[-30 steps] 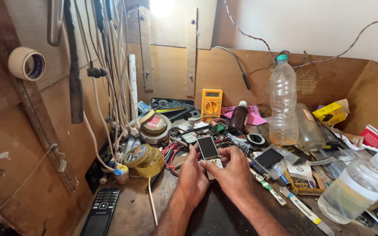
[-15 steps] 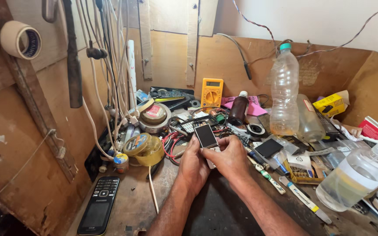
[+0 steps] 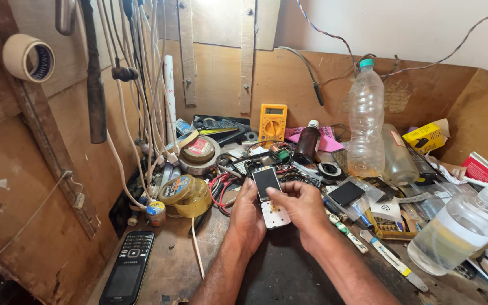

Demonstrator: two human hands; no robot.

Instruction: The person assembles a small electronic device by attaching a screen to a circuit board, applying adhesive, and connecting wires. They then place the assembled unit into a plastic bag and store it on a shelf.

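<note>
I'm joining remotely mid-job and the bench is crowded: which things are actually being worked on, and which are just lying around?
In hand:
- small opened phone, held by left hand and right hand

Lying about:
- black keypad phone
- yellow multimeter
- tall plastic bottle
- tape roll on the wall
- brown bottle

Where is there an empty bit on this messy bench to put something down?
Bare wood shows between the black keypad phone and the left hand, and dark bench top lies between the forearms. Behind the small phone and beside the right hand it is crowded.

We see brown board walls (image 3: 24, 186) at left and behind, a pale wall (image 3: 402, 28) upper right, a dark worn bench top (image 3: 170, 271) below.
</note>
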